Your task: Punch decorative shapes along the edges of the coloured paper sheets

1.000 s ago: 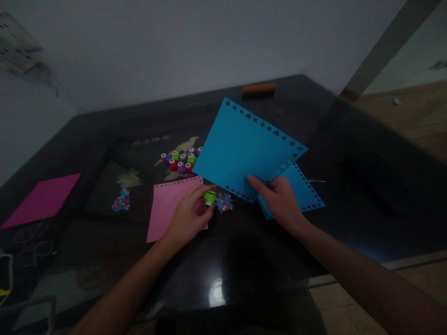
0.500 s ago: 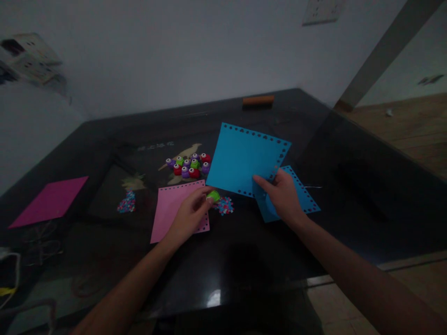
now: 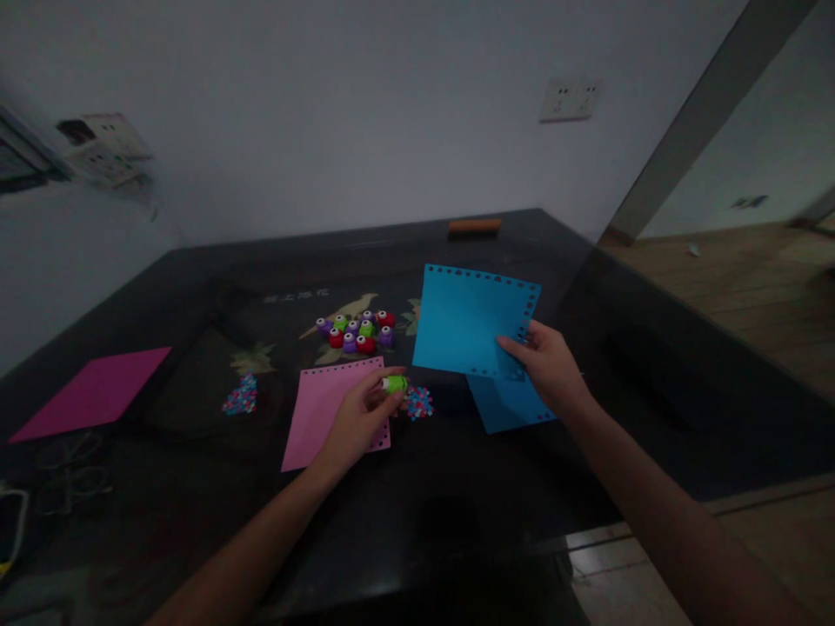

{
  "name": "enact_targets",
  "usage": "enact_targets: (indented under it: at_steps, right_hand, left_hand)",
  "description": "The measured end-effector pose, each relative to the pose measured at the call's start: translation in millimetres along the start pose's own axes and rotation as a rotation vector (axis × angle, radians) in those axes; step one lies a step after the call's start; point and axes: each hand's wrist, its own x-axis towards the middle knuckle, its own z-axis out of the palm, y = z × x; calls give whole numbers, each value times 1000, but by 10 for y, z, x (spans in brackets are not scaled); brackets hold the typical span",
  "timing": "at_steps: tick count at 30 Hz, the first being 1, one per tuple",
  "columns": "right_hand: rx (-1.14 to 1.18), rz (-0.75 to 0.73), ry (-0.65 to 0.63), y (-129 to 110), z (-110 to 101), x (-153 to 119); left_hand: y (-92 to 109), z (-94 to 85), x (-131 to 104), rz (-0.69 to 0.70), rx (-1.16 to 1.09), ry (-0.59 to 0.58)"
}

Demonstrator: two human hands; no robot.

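Note:
Between the thumb and fingers of my left hand (image 3: 356, 423) is a small green craft punch (image 3: 394, 384). That hand is over the light pink sheet (image 3: 317, 404), which has holes punched along its edges. My right hand (image 3: 549, 365) pinches a blue sheet (image 3: 473, 322) by its right side and holds it up off the table. Small holes run along several of its edges. Beneath it lies a second blue sheet (image 3: 502, 409), partly covered. A pile of blue, pink and white paper bits (image 3: 419, 403) sits just right of my left hand.
Several red, green and purple punches with eye shapes (image 3: 357, 330) stand grouped behind the pink sheet. Another heap of paper bits (image 3: 240, 396) and a magenta sheet (image 3: 95, 391) lie on the left. An orange-brown bar (image 3: 474, 226) rests near the wall on the dark table (image 3: 424, 513).
The blue sheet in my right hand has shifted slightly right and away from my left hand. The green punch has turned in my left fingers. The camera view has tilted upward.

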Motion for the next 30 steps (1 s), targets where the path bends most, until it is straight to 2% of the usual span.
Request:
enact_targets:
  at_steps: [3, 8, 13, 18, 21, 25, 30]
  right_hand:
    - [22, -13, 33, -6, -224, -20]
    - [71, 163, 79, 127, -583, -91]
    - [28, 305, -19, 136, -683, -135]
    - [-101, 311, -178, 80, -643, -184]
    - [-162, 270, -249, 81, -642, -206]
    - [-207, 236, -282, 81, -656, -210]
    - [-205, 200, -297, 107, -686, -193]
  left_hand:
    - [-18, 2, 19, 16, 40, 18]
    - [52, 24, 68, 45, 97, 22]
    - [229, 53, 231, 126, 144, 23]
    - [378, 194, 751, 244, 194, 33]
    - [413, 379, 1164, 289, 415, 21]
    - [348, 680, 1635, 268, 503, -9]
    - [194, 929, 1988, 250, 625, -20]
